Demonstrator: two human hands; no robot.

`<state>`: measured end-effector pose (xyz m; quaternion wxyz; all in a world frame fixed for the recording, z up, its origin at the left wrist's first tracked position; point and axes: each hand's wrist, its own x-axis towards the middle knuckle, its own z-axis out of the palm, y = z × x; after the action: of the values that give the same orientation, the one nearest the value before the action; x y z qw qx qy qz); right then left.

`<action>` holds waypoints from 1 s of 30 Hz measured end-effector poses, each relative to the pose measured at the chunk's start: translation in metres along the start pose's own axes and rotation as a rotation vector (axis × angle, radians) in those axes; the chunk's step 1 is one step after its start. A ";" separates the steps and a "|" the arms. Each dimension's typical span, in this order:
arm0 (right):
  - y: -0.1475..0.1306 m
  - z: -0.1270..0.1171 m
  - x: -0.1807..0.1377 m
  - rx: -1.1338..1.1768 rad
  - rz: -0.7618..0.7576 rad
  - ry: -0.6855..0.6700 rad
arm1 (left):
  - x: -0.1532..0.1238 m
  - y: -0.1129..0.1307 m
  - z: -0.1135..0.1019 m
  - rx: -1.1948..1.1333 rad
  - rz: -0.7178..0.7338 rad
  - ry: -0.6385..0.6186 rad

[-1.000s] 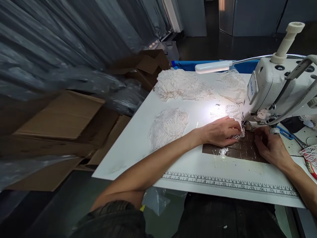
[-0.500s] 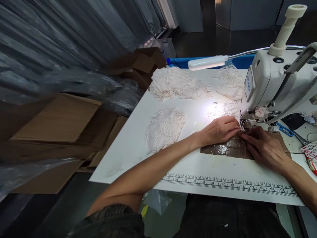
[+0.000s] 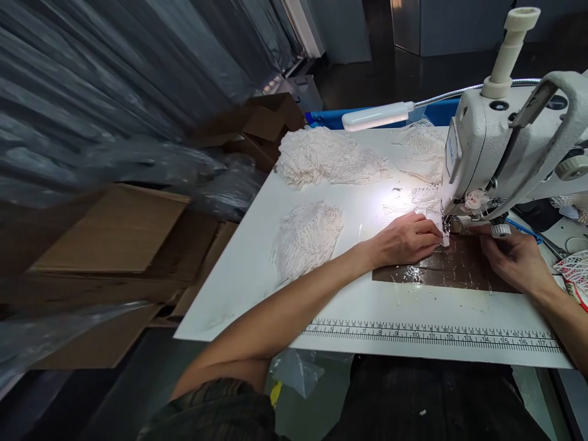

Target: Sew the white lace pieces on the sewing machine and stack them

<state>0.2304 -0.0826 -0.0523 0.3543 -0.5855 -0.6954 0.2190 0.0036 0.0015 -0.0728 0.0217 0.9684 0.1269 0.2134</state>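
Note:
My left hand (image 3: 408,237) lies beside the presser foot of a white sewing machine (image 3: 468,141), fingers curled together on a small piece of white lace (image 3: 445,237). The lace reaches under the needle area, and part of it is hidden by my fingers. To the right of the foot, my right hand (image 3: 517,257) is part open, its forefinger stretched left beneath the machine head and its thumb apart. Nothing shows in it, though some fingertips are hidden. Both hands are over a shiny brown sheet (image 3: 452,269) taped on the table.
White lace lies in a large heap (image 3: 321,156), a smaller pile (image 3: 307,236) and flat pieces (image 3: 420,150). A lamp (image 3: 379,116) hangs above the table. Scissors (image 3: 551,245) lie at the right. A printed ruler (image 3: 413,335) runs along the front edge; cardboard boxes (image 3: 110,226) stand left.
My right hand has drawn away to the right from the lace at the foot, uncovering more of the brown sheet. The left hand stays by the foot. The view has shifted slightly.

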 end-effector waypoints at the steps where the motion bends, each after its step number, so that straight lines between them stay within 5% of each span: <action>1: 0.000 0.000 0.001 0.005 0.020 0.050 | 0.000 0.000 0.000 0.001 0.006 0.000; 9: 0.002 -0.006 0.004 0.021 0.090 0.297 | 0.000 0.003 0.000 0.030 0.025 0.023; 16: 0.006 -0.006 0.004 -0.115 -0.007 0.220 | -0.002 0.009 -0.002 -0.046 -0.027 0.180; 20: 0.021 -0.016 0.002 -0.393 -0.001 0.248 | -0.002 0.008 -0.001 -0.096 -0.039 0.114; 24: 0.036 -0.026 0.000 -0.584 0.000 0.096 | -0.001 0.007 -0.001 -0.211 -0.042 0.033; 30: 0.019 -0.039 -0.003 -0.533 -0.011 0.086 | 0.006 0.016 -0.002 -0.429 -0.366 0.143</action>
<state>0.2728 -0.0859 -0.0414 0.2180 -0.6631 -0.7161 0.0010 0.0120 -0.0119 -0.0666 0.2553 0.8852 0.2529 0.2955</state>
